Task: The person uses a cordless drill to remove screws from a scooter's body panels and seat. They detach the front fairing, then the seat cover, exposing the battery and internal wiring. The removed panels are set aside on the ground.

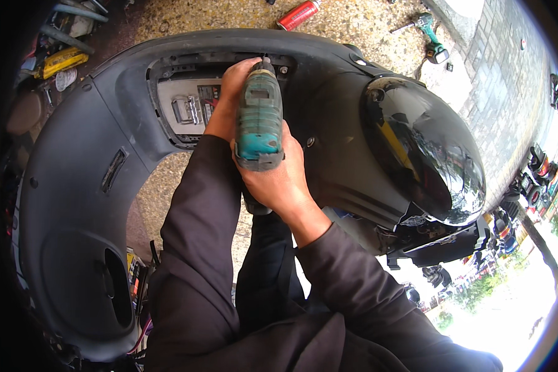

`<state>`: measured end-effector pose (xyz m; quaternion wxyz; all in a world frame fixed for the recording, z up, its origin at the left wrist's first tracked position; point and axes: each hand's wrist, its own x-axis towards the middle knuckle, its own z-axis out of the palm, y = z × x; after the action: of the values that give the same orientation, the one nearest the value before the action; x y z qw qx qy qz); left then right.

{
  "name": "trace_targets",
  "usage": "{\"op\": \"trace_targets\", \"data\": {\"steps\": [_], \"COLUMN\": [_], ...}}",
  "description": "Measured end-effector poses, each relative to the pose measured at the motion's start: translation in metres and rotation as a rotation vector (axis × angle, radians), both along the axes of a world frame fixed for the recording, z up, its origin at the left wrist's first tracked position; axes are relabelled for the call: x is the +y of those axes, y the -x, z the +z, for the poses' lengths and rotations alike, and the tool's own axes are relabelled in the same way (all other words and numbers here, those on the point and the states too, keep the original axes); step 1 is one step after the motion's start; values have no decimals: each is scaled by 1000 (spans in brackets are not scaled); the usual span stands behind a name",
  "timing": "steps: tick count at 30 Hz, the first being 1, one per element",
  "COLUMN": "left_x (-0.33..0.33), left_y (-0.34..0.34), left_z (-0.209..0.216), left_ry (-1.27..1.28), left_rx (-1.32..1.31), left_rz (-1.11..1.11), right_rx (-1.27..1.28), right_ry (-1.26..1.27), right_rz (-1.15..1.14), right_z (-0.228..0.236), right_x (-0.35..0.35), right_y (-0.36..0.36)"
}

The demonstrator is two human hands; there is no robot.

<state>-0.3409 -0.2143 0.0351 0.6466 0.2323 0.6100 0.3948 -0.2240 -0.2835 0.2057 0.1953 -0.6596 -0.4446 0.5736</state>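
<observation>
Head view: one teal-and-black, pistol-shaped power driver [258, 118], black nose [265, 66] at the upper rim of a rectangular recess [154, 93] in a dark-grey plastic scooter body [62, 167]. Right hand [285, 180]: fingers closed round the driver's grip, partly hidden. Left hand [233, 90]: fingers beside the nose, mostly hidden; their hold cannot be told. Advisable: driver square to its work, steady pressure, gentle speed, left fingertips clear of spinning parts.
</observation>
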Motion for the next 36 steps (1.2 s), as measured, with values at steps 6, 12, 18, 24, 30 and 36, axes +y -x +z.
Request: {"op": "trace_targets", "data": {"steps": [6,12,18,24,30,36], "left_x": [-2,1,4,6,4,1], "left_y": [-1,-3,1,2,-2,-8], "left_z": [-1,11,12,10,22,34], "left_ry": [7,29,60,159,204,245], "left_rx": [-30,-171,-55,-115,-299,-312], "left_rz": [76,133,-33,-36,77,106], "right_rx": [42,156,46,-23,-107,-142], "right_ry": [135,188,166,124,69,6], "right_rz": [-52,-181,-97,24,184,277], "right_z": [-6,-14,-7,0,6,18], "right_x": [6,-5,-5,-3,-5,-10], "right_y": [8,11,9,7,3,-2]}}
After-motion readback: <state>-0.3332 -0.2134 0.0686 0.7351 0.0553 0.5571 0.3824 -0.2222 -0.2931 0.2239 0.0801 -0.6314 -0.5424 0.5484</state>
